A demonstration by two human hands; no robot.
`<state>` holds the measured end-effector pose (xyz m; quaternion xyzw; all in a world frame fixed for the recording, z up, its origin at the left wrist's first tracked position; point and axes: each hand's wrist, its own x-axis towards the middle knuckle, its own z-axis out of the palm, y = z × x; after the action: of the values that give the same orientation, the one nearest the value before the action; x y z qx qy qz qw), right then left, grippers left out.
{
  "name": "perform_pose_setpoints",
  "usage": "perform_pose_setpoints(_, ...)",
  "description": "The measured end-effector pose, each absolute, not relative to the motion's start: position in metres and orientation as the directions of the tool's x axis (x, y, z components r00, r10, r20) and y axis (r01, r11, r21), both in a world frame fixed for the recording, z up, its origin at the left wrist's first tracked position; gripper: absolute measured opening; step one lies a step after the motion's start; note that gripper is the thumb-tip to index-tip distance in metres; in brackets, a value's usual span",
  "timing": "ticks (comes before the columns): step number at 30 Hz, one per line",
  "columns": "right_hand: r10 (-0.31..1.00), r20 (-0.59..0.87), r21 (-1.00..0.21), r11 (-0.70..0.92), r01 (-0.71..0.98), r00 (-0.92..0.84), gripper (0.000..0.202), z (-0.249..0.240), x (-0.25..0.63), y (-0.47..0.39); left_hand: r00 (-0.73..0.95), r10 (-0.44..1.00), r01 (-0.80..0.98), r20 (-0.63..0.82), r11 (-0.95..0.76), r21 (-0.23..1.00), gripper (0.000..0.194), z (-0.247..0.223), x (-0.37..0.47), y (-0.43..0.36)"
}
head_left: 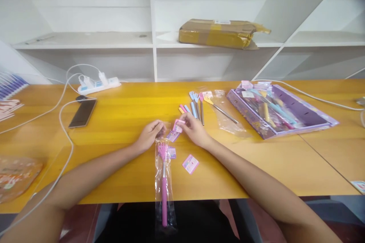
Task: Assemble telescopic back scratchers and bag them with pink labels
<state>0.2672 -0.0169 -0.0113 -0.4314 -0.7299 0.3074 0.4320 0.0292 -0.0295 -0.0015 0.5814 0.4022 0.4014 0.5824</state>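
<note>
A pink back scratcher lies in a clear plastic bag, its lower end sticking out past the table's front edge. My left hand is closed at the bag's top end, fingers curled on the clear plastic. Between the thumb and fingers of my right hand is a small pink card. Just below it is a purple-pink card; whether I hold that one too is unclear. One card shows beside the scratcher's claw, and another card lies flat on the table.
Beyond my right hand lie several loose scratchers and coloured handles, with an empty-looking bag. A purple box holds bagged scratchers. Leftward are a phone, a power strip and white cables. A taped carton sits on the shelf.
</note>
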Motion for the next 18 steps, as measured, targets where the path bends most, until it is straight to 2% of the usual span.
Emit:
perform_pose_setpoints(2,0.856,0.491,-0.772,0.515,0.373,-0.164,0.022,-0.006,0.266,-0.025,0.348,0.938,0.028,0.010,-0.021,0.999,0.049,-0.002,0.029,-0.029)
perform_pose_setpoints(5,0.739,0.628,-0.631,0.667,0.396,-0.242,0.017,0.000,0.261,-0.039,0.350,0.935,0.105,0.052,-0.094,0.990,0.048,-0.004,0.029,-0.027)
perform_pose_setpoints(9,0.602,0.661,-0.427,0.793,0.435,-0.448,0.019,0.001,0.253,-0.049,0.396,0.912,0.121,0.104,-0.164,0.979,0.043,-0.005,0.028,-0.025)
perform_pose_setpoints(12,0.565,0.672,-0.311,0.803,0.509,-0.479,0.027,0.002,0.253,-0.046,0.423,0.899,0.104,0.111,-0.170,0.980,0.041,-0.005,0.027,-0.025)
perform_pose_setpoints(15,0.561,0.700,-0.283,0.785,0.551,-0.442,0.028,0.006,0.258,-0.042,0.419,0.900,0.100,0.121,-0.178,0.979,0.040,-0.005,0.027,-0.026)
perform_pose_setpoints(18,0.587,0.681,-0.327,0.779,0.535,-0.437,0.029,0.008,0.261,-0.040,0.419,0.899,0.106,0.129,-0.190,0.976,0.039,-0.005,0.027,-0.027)
